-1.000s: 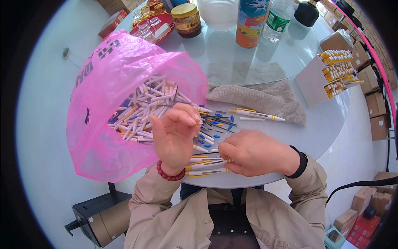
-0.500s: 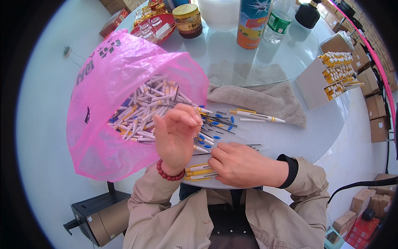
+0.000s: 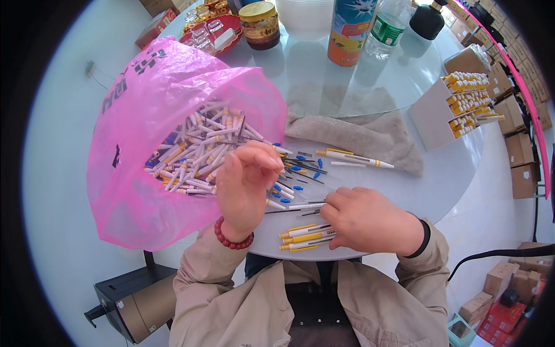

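Note:
My left hand (image 3: pixel 245 191), with a red bead bracelet (image 3: pixel 232 236), is raised at the bag's opening. Its fingers are loosely curled, the thumb stands apart, and nothing shows in the palm. At the table's near edge, my right hand (image 3: pixel 373 221) has its fingers closed over the right ends of several white and yellow pens (image 3: pixel 306 237). A white pen barrel (image 3: pixel 305 206) lies beside its fingertips. Between the hands and the bag are dark refills (image 3: pixel 298 163) and small blue parts (image 3: pixel 298 188). The pink plastic bag (image 3: pixel 121 191) holds many white pen barrels (image 3: pixel 199 150).
A grey cloth (image 3: pixel 358 139) lies behind one assembled pen (image 3: pixel 355 159). At right stands a white box (image 3: pixel 433 118) of yellow-and-white pens. Farther back are a jar (image 3: pixel 259 26), an orange-blue can (image 3: pixel 350 34), a plastic bottle (image 3: pixel 384 32) and a red tray (image 3: pixel 231 41).
My right hand has moved to the right, and the pens under it have shifted right too, showing more of their length. My left hand stays nearly in place.

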Available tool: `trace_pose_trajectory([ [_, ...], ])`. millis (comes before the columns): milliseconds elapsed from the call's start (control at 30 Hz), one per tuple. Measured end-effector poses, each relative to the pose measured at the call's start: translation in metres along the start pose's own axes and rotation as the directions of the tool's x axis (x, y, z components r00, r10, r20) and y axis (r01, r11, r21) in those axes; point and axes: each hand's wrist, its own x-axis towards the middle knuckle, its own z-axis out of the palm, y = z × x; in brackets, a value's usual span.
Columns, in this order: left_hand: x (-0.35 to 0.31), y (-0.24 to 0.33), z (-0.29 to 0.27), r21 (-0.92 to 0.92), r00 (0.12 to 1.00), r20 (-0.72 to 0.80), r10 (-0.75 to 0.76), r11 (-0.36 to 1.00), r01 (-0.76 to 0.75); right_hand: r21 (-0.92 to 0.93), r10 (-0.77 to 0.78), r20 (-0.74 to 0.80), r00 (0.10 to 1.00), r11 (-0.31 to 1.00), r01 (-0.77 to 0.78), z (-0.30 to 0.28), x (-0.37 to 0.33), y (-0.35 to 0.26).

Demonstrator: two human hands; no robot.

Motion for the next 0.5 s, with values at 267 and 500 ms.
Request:
trace_pose_trajectory([
  [267, -0.002, 0.005, 0.007, 0.243, 0.977, 0.211, 0.038, 0.966, -0.090, 0.221, 0.234, -0.132, 0.963, 0.954, -0.202, -0.026, -0.011, 0.024],
  [500, -0.004, 0.006, 0.019, 0.629, 0.676, 0.659, -0.329, 0.734, -0.257, 0.061, 0.197, -0.114, 0.974, 0.980, -0.191, -0.003, 0.003, 0.027],
])
